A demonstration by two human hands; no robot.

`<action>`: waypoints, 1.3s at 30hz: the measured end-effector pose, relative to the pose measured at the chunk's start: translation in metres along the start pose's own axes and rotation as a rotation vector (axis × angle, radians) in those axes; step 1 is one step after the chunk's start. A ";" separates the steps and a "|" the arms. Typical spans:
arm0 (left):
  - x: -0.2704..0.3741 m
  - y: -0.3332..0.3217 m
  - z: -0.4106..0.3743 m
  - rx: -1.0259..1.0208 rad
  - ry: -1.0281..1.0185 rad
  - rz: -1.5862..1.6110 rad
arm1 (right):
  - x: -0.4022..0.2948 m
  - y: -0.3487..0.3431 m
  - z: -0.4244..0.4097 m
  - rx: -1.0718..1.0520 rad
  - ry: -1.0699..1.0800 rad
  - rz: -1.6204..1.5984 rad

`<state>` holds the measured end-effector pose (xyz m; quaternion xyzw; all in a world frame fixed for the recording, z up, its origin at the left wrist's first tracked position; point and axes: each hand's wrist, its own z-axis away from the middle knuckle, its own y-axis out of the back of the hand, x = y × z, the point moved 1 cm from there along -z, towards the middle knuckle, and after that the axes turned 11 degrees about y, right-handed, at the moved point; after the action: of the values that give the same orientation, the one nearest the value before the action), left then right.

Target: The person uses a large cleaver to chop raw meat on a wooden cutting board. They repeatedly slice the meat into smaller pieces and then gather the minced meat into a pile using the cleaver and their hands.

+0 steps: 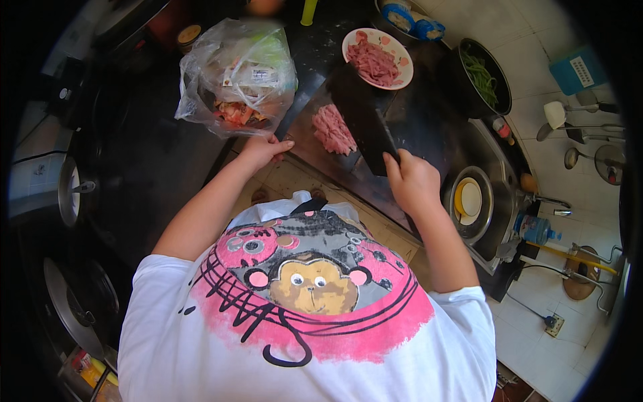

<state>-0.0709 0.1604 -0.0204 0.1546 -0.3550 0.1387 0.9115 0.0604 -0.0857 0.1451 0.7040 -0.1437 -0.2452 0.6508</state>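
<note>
My right hand (414,181) grips a dark cleaver (364,120), its wide blade slanting up and left over the cutting board (306,135). Beside the blade lies a pile of sliced raw meat (333,129). Behind it stands a white bowl with a fruit pattern (406,75), holding raw meat strips (374,59). My left hand (266,149) is at the near edge of a clear plastic bag (241,75), with thumb and forefinger close together; whether they pinch the bag's edge I cannot tell. Reddish scraps (241,113) and something green show through the bag.
A dark pot (505,103) with green beans (479,75) stands at the right, behind the steel sink (487,145) with its basin (490,211). A lidded jar (189,36) stands left of the bag. Wrapped blue packages (412,22) lie at the back.
</note>
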 end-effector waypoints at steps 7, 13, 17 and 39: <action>-0.003 0.000 -0.004 -0.030 0.030 -0.042 | 0.010 -0.020 -0.004 -0.154 -0.036 0.030; -0.001 -0.003 0.003 0.012 0.024 -0.002 | 0.059 -0.020 0.038 0.028 -0.555 -0.982; -0.001 -0.003 0.001 0.014 0.020 -0.010 | 0.090 -0.063 0.071 0.115 -0.675 -1.469; -0.003 -0.002 0.002 0.013 0.016 0.010 | 0.012 -0.029 0.023 0.010 0.057 -0.015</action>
<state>-0.0734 0.1569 -0.0216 0.1576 -0.3475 0.1467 0.9126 0.0553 -0.1080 0.1134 0.7152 -0.1212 -0.2291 0.6492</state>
